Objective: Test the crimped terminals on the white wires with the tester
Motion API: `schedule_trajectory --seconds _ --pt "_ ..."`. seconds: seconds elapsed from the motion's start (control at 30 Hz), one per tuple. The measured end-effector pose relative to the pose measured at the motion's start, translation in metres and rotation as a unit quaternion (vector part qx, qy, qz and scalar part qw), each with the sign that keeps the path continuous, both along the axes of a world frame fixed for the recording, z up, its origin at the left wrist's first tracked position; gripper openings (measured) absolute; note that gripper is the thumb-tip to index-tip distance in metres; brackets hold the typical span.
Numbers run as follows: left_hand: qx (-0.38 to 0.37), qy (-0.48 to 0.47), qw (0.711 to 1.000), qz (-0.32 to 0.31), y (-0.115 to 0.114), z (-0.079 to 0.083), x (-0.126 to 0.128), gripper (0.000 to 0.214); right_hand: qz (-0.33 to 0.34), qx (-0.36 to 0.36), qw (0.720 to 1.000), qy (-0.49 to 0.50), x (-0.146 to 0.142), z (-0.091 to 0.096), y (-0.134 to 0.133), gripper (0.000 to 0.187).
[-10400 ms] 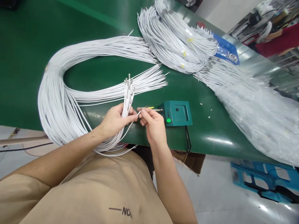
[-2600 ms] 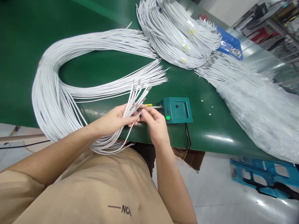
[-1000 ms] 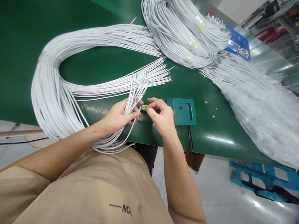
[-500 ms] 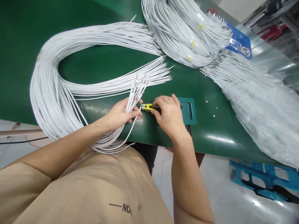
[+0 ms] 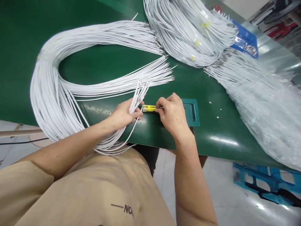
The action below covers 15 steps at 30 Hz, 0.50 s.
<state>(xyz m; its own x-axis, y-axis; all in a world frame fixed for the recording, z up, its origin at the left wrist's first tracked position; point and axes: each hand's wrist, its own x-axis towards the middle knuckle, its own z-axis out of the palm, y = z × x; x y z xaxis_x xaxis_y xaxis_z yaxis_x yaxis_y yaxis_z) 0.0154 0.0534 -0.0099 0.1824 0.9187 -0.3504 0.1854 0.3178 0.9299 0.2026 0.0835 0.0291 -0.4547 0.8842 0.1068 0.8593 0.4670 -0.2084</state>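
Observation:
My left hand is closed around a bunch of white cables whose metal-tipped ends point up and away. One cable end stands apart at its fingertips, touching or very near the metal end of a small yellow tool. My right hand pinches the other end of that tool; its exact kind is not clear. The held cables loop down over the table's front edge. Behind my hands, a large U-shaped bundle of white cables lies on the green table.
A teal tray sits beside my right hand. Coiled white cables with yellow tags lie at the back. On the right are bagged cables in clear plastic and a blue bin with small metal parts. Small white scraps dot the table.
My right hand and the yellow tool have shifted slightly right. The tool's two sides look closer together, and its metal end remains at the cable end. My left hand keeps its grip.

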Motion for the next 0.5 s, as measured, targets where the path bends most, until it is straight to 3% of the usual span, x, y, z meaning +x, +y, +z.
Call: schedule_trajectory --seconds 0.17,0.3,0.5 --pt "0.008 -0.021 1.0 -0.01 0.001 -0.002 -0.002 0.037 -0.014 0.013 0.999 0.047 -0.006 0.009 -0.01 0.015" --pt "-0.002 -0.049 0.999 0.0 0.002 -0.001 -0.007 0.038 -0.032 0.009 0.995 0.097 -0.022 0.01 -0.034 0.017" --pt "0.03 -0.016 0.999 -0.003 -0.002 0.007 -0.016 0.051 0.161 -0.048 0.985 0.025 -0.055 -0.005 -0.081 0.019"
